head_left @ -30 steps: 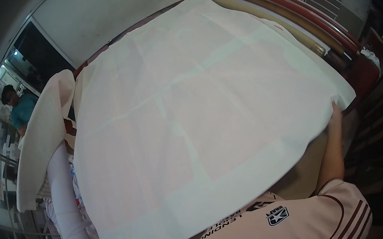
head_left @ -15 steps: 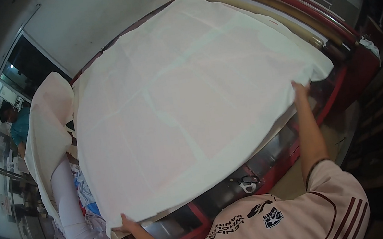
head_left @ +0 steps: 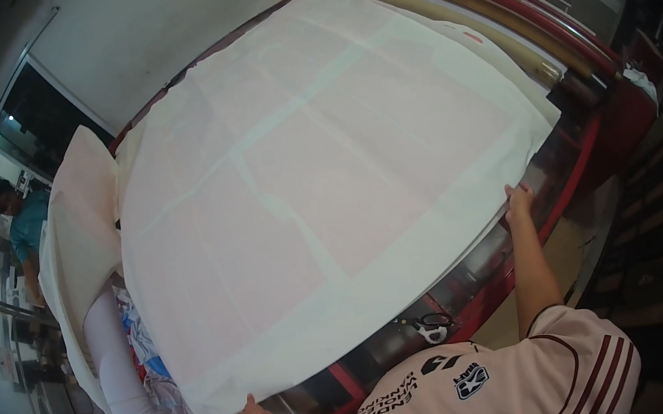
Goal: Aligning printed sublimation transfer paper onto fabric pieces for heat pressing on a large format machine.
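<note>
A large, thin white sheet (head_left: pixel 314 149) covers most of the red-framed machine table, with pale pink and greenish shapes showing through it. At its near left corner, my left hand (head_left: pixel 250 410) pinches the edge between thumb and fingers. My right hand (head_left: pixel 519 200) grips the same near edge farther to the right, fingers closed on it. Between the hands, the edge runs in a smooth bow along the table's front. Other layers lie beneath the sheet, showing at its right side.
Scissors (head_left: pixel 435 324) lie on the table's dark front ledge. Long rollers (head_left: pixel 484 25) in a red frame (head_left: pixel 581 41) span the far right. To the left stand a white roll (head_left: pixel 120 367), draped cream material (head_left: pixel 80 219) and crumpled cloth (head_left: pixel 140 330). A person in teal (head_left: pixel 29 222) is beyond.
The sheet's near edge has come down flatter onto the table and its right corner has shifted inward. My right hand has lowered toward me; my left hand has moved slightly right and nearer.
</note>
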The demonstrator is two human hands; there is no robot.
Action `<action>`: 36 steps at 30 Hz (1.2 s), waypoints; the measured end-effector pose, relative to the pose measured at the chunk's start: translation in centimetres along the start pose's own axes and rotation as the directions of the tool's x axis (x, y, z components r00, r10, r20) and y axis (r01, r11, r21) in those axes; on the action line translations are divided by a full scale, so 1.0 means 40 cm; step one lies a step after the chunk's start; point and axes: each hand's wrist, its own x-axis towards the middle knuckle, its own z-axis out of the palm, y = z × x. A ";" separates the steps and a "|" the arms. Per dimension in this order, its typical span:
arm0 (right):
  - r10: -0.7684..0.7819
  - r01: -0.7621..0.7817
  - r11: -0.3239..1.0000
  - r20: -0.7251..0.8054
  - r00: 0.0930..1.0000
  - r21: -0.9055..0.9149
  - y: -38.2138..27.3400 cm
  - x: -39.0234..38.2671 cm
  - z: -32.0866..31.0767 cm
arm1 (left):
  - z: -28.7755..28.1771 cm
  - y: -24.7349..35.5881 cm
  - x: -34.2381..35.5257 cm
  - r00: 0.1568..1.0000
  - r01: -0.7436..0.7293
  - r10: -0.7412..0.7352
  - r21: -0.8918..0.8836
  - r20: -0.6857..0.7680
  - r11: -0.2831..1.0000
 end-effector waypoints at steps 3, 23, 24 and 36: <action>-0.112 0.094 0.967 -0.063 0.992 -0.238 0.023 0.015 0.188 | 0.001 -0.047 0.076 0.963 -0.256 0.270 0.334 0.005 0.907; -0.334 0.919 0.008 0.865 0.374 -0.394 0.122 -0.490 0.045 | -0.109 0.235 0.107 0.969 0.056 -0.120 -0.280 -0.216 0.958; -0.209 0.948 0.003 0.926 0.313 -0.320 0.135 -0.526 0.039 | -0.109 0.255 0.113 0.938 0.034 -0.079 -0.135 -0.339 0.990; -0.031 0.950 0.008 0.949 0.313 -0.313 0.263 -0.565 -0.016 | -0.288 0.520 0.167 0.837 -0.408 0.469 0.250 -0.280 0.878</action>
